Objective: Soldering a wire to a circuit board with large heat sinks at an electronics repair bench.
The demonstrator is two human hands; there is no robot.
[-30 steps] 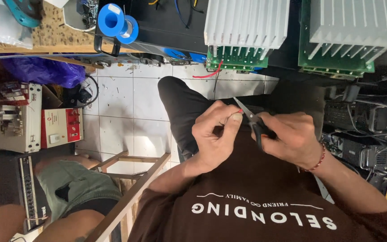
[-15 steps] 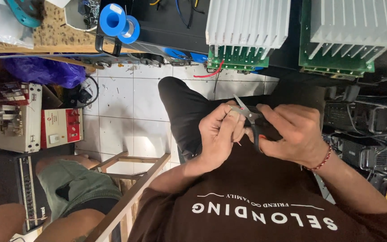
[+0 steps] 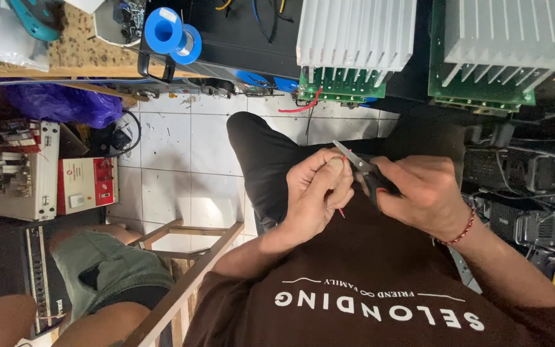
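A white tiled floor (image 3: 181,148) lies below, crowded at the far edge by a workbench (image 3: 65,64) that carries a blue spool of solder wire (image 3: 168,31) and two green circuit boards under white finned heat sinks (image 3: 354,32), the second heat sink (image 3: 515,32) further right. To the left stand a grey electrical unit (image 3: 24,170) and a red-and-white box (image 3: 85,185); a wooden stool (image 3: 187,257) sits near the person's knee, and another person's leg in green shorts (image 3: 97,270) shows at the near left.

Over the lap, the left hand (image 3: 313,196) is curled shut, its fingers pinching a thin red wire (image 3: 340,211) whose short tail pokes out below the fist. Just beside it, the right hand (image 3: 422,196) is closed round the black handles of a small pair of cutting pliers (image 3: 361,168), whose metal tip points up and left and meets the left fingertips. The two hands touch.

As for progress, the tool looks set on the wire end but the cut or strip seems not yet finished: no loose scrap of insulation shows, though the contact point is hidden behind the fingers, so this is uncertain. The rest of the wire is out of sight inside the fist.
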